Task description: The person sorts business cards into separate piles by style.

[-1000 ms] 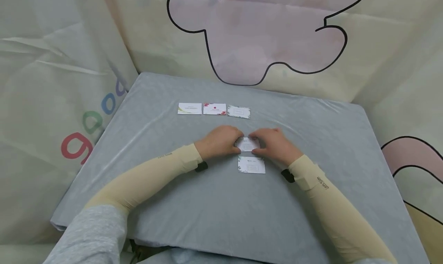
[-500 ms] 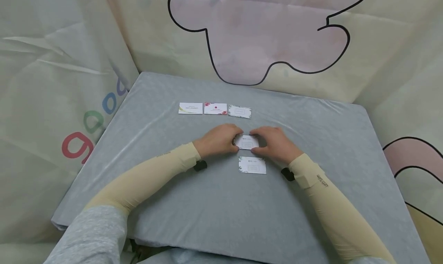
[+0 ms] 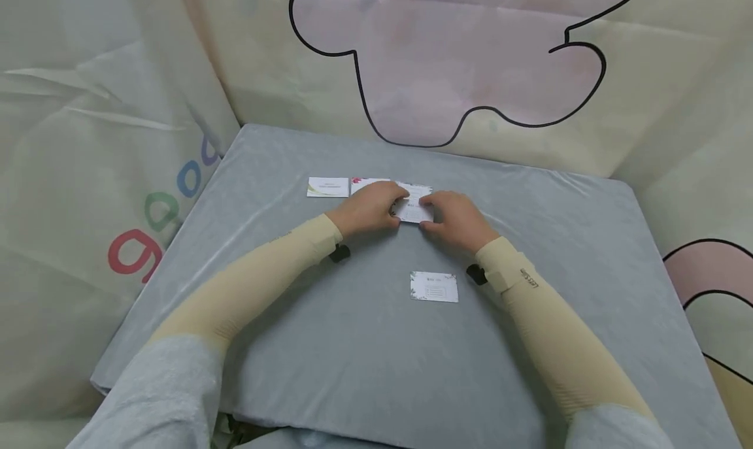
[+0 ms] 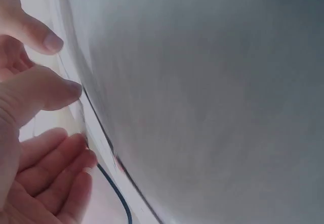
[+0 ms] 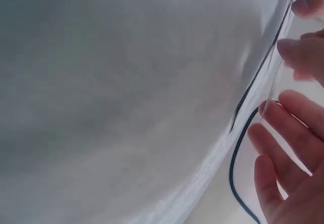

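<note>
Both hands hold one white business card [image 3: 414,212] by its short sides. My left hand [image 3: 367,208] grips its left edge, thumb at the near corner and fingers at the far one. My right hand [image 3: 460,220] grips the right edge the same way. In the head view this card overlaps the near part of a leaf-bordered card [image 3: 421,189] at the right end of the back row. A red-flowered card [image 3: 360,184] is partly hidden behind the left hand. Seen edge-on in the wrist views, the held card is hard to make out beside the fingertips.
A white card with a green-yellow curve [image 3: 327,187] lies at the row's left end. Nearer the person, another leaf-bordered card [image 3: 434,287] lies flat on the grey cloth-covered table [image 3: 329,351]. Printed cloth walls [image 3: 447,63] rise behind and beside the table.
Both hands have moved away from the person with the held card, from just beyond the near card up to the back row. The other cards stay in place on the table.
</note>
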Tool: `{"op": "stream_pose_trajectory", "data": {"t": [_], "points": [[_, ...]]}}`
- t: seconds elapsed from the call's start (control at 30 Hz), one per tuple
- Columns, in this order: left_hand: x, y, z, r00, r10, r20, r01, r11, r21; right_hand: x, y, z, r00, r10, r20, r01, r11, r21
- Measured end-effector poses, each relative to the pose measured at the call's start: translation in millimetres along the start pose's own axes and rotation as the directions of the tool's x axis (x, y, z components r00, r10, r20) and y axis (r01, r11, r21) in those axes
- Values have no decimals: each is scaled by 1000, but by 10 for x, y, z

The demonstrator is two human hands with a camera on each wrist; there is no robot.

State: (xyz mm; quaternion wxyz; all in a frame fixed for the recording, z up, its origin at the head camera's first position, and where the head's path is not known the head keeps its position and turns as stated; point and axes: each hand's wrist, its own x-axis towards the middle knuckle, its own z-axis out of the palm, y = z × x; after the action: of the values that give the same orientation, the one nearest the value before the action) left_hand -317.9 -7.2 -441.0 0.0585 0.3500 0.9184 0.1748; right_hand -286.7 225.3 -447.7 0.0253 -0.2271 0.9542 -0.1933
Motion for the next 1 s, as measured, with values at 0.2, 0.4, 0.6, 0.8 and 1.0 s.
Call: {"op": "stream_pose_trajectory", "data": {"t": [0.2,0.4,0.6,0.8,1.0], "points": [[304,-130,-97,996,-73,58,73,997,-1,266,132,-15,991,135,14,-136,990,43],[448,-222,-96,991,-99,87,97,995,32,417,220,22,983,183,31,-185,981,61],[466,-255,-89,990,-116,86,113,993,43,476,222,23,986,164,31,-165,985,57],[471,-269,-66,989,-124,83,121,992,48,488,210,32,987,159,33,-160,986,38],[484,-300,-45,989,-124,78,120,992,48,490,208,41,987,158,31,-160,986,41]]}}
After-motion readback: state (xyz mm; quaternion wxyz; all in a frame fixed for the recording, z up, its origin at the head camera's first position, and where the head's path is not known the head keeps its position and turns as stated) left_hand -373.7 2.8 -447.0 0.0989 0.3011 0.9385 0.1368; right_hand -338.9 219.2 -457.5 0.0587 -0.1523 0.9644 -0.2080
